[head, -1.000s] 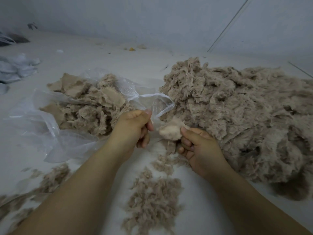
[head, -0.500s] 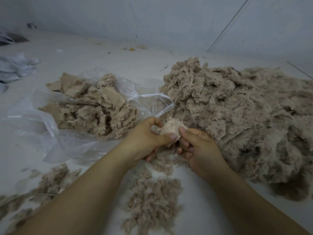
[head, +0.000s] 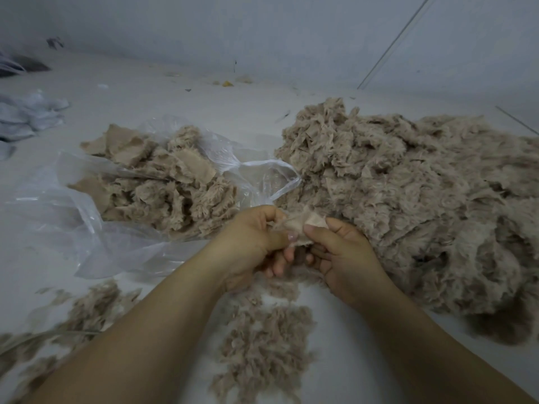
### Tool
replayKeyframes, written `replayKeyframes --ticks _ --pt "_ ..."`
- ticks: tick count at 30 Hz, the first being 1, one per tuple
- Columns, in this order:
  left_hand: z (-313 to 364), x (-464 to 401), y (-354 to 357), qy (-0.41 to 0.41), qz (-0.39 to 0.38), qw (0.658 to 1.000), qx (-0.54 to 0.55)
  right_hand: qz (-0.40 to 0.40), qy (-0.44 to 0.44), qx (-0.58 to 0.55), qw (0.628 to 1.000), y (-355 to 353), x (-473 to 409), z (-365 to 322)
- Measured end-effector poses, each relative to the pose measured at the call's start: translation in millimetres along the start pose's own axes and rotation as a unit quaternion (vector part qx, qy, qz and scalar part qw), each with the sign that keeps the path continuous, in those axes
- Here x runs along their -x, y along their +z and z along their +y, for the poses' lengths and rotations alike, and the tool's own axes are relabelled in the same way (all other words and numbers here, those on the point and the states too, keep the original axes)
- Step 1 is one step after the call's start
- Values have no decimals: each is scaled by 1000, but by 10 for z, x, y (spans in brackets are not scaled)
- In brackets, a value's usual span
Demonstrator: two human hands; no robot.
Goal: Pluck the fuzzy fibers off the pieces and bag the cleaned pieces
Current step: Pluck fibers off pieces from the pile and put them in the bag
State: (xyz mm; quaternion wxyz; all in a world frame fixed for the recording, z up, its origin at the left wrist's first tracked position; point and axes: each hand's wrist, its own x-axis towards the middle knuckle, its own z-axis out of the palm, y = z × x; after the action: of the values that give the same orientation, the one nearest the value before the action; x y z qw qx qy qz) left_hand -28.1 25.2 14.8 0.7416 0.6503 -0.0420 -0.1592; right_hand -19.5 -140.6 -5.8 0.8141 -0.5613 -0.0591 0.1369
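A small beige fuzzy piece [head: 306, 221] is held between both hands at the centre of the head view. My left hand [head: 253, 240] pinches its left edge with thumb and fingers curled. My right hand [head: 341, 252] pinches its right side under the thumb. A clear plastic bag [head: 87, 228] lies open to the left, holding several beige cleaned pieces [head: 163, 185]. A large heap of fuzzy pieces [head: 423, 199] spreads to the right. Plucked loose fibres [head: 262, 345] lie on the white surface below my hands.
More loose fluff [head: 73, 316] is scattered at the lower left. Crumpled white plastic or cloth [head: 26, 115] sits at the far left. A pale wall [head: 262, 33] rises behind, with small scraps [head: 227, 83] along its foot.
My left hand came right from near the bag's mouth and took hold of the piece held by my right hand. Both hands now pinch it close together.
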Motion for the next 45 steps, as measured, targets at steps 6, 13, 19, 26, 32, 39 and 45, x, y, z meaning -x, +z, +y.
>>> replayKeyframes --ticks 6,13,19,26,32,39,45 --pt "-7 -8 -88 -17 -25 1000 -1 32 16 8 999 8 -12 0" --pt "65 54 -213 -53 -84 994 -46 48 12 -1 999 28 20 -15" --pt "102 55 -172 -29 -20 994 -107 32 3 14 999 10 6 10" --pt "61 -15 -110 100 178 979 24 61 -3 -26 998 32 -24 30" --pt "56 -41 -266 152 311 928 139 76 11 -54 996 37 -49 28" --pt "-76 -87 -35 190 183 934 -243 85 10 -62 994 23 -50 35" --pt "-113 -89 41 177 52 873 -452 102 14 -89 991 30 -70 31"
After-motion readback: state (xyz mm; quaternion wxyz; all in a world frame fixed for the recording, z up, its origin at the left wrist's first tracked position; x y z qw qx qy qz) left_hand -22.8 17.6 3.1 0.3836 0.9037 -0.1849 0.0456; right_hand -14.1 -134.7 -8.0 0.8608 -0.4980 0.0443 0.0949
